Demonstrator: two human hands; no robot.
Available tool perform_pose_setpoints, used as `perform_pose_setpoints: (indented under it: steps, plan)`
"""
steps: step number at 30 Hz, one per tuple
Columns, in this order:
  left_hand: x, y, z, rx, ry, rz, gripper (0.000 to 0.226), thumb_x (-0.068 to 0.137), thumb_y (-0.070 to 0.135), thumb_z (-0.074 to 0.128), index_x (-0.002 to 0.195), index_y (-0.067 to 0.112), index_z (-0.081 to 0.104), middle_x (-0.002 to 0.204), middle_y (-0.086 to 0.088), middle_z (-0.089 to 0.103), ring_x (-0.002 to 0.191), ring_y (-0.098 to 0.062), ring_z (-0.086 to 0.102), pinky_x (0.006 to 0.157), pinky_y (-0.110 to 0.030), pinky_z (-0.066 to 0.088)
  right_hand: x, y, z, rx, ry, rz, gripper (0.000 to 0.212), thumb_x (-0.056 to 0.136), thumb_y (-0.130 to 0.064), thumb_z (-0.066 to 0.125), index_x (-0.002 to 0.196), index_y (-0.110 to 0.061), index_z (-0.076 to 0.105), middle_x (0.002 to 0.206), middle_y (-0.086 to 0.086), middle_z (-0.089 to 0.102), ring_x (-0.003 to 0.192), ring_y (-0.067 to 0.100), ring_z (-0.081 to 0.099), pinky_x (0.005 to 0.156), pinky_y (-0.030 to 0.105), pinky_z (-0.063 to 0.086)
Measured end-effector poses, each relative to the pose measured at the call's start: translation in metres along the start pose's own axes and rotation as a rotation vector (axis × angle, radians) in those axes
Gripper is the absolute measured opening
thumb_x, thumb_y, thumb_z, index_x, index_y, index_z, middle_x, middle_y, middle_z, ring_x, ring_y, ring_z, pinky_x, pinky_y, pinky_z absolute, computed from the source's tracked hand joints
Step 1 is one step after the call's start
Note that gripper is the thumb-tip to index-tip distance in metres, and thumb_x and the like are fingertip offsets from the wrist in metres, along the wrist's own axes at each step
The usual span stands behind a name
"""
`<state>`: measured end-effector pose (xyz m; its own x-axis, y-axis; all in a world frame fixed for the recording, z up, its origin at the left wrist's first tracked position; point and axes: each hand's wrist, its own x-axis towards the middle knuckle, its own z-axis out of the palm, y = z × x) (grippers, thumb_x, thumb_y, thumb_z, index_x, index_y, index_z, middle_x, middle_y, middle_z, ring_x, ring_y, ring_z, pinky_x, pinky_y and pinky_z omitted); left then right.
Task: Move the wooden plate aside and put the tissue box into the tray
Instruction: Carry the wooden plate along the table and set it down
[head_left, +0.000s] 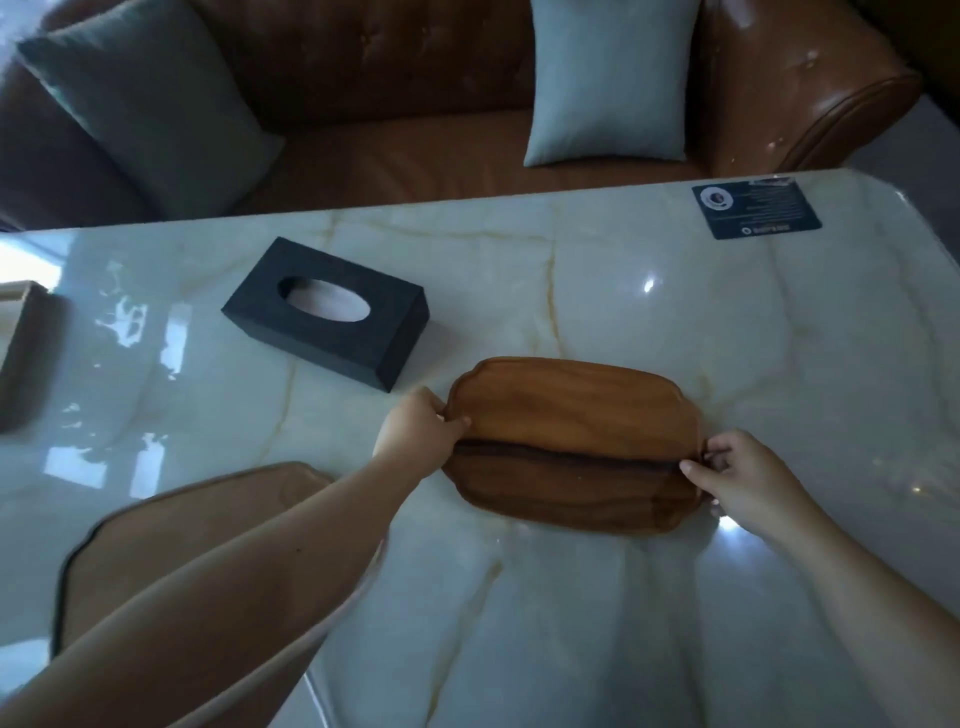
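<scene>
Both hands are on the wooden plate (574, 441), which lies flat on the marble counter (571, 623). The left hand (421, 428) clasps the plate's left rim, thumb over the top edge and fingers curled beneath. The right hand (737, 475) pinches the right rim, thumb on the wood and fingers bent around the edge. A dark seam of grain runs across the plate from one hand to the other.

The tissue box (327, 312), dark with an oval opening on top, sits on the counter up and to the left of the plate, near it but not touching. A tan tray (249, 499) with a dark rim lies at the near left, largely hidden under the left forearm. A dark printed card (756, 210) rests at the counter's far right corner. Beyond the counter stands a brown leather sofa (415, 78) with two pale cushions (608, 83).
</scene>
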<state>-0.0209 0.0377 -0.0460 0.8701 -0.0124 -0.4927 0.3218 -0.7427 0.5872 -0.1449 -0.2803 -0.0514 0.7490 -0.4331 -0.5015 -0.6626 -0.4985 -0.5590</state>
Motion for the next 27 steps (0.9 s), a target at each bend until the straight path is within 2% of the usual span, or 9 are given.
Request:
perform_pose_setpoints:
  steps: [4,8,13,17,19,22,24,27]
  plan:
    - [-0.010,-0.036,-0.027,-0.036,0.042,-0.042,0.026,0.081,0.037,0.071,0.088,0.018,0.055,0.079,-0.003,0.065,0.071,-0.022,0.064,0.065,-0.035,0.053,-0.023,-0.028,0.018,0.043,-0.050,-0.060,0.020,0.084,-0.015,0.071,0.092,-0.016,0.053,0.084,0.014,0.063,0.066,0.031,0.062,0.061,0.044,0.055]
    - [-0.021,-0.075,-0.065,-0.057,0.112,-0.071,0.030,0.078,0.038,0.073,0.089,0.016,0.056,0.078,-0.003,0.067,0.070,-0.023,0.065,0.068,-0.038,0.054,-0.040,-0.067,0.047,0.089,-0.116,-0.122,0.022,0.086,-0.010,0.069,0.084,-0.020,0.049,0.086,0.009,0.060,0.065,0.025,0.060,0.054,0.035,0.050]
    - [-0.040,-0.122,-0.117,-0.042,0.173,-0.091,0.028,0.081,0.033,0.073,0.092,0.012,0.058,0.070,0.009,0.056,0.063,-0.002,0.049,0.053,-0.024,0.037,-0.051,-0.109,0.092,0.037,-0.203,-0.190,0.023,0.085,-0.013,0.071,0.084,-0.023,0.049,0.089,0.011,0.062,0.065,0.029,0.064,0.055,0.037,0.052]
    - [-0.059,-0.167,-0.153,-0.078,0.245,-0.121,0.027,0.079,0.033,0.075,0.088,0.013,0.061,0.066,0.010,0.056,0.062,0.000,0.050,0.052,-0.024,0.036,-0.064,-0.141,0.129,0.008,-0.265,-0.259,0.023,0.085,-0.011,0.070,0.083,-0.021,0.049,0.089,0.016,0.062,0.062,0.027,0.062,0.050,0.034,0.050]
    - [-0.067,-0.188,-0.166,-0.122,0.281,-0.163,0.024,0.077,0.030,0.077,0.078,0.017,0.058,0.065,0.009,0.057,0.063,-0.005,0.054,0.054,-0.027,0.041,-0.070,-0.156,0.148,-0.011,-0.289,-0.286,0.025,0.085,-0.010,0.070,0.082,-0.021,0.048,0.089,0.020,0.061,0.059,0.025,0.061,0.047,0.032,0.050]
    - [-0.078,-0.224,-0.183,-0.227,0.331,-0.217,0.029,0.072,0.025,0.082,0.069,0.020,0.053,0.066,0.002,0.061,0.067,-0.023,0.062,0.068,-0.041,0.054,-0.078,-0.177,0.176,-0.056,-0.325,-0.329,0.025,0.084,-0.013,0.072,0.082,-0.020,0.047,0.090,0.025,0.062,0.057,0.025,0.061,0.041,0.027,0.048]
    - [-0.084,-0.244,-0.192,-0.236,0.353,-0.258,0.029,0.070,0.027,0.083,0.071,0.019,0.055,0.069,-0.003,0.064,0.068,-0.029,0.064,0.071,-0.047,0.056,-0.083,-0.188,0.192,-0.087,-0.347,-0.349,0.024,0.084,-0.016,0.072,0.085,-0.018,0.048,0.089,0.024,0.062,0.058,0.026,0.063,0.043,0.029,0.049]
    - [-0.097,-0.276,-0.208,-0.262,0.369,-0.317,0.029,0.070,0.030,0.083,0.078,0.015,0.059,0.077,-0.008,0.065,0.072,-0.029,0.064,0.071,-0.043,0.056,-0.097,-0.204,0.219,-0.148,-0.387,-0.381,0.025,0.084,-0.020,0.072,0.092,-0.012,0.050,0.088,0.021,0.063,0.059,0.028,0.066,0.047,0.033,0.053]
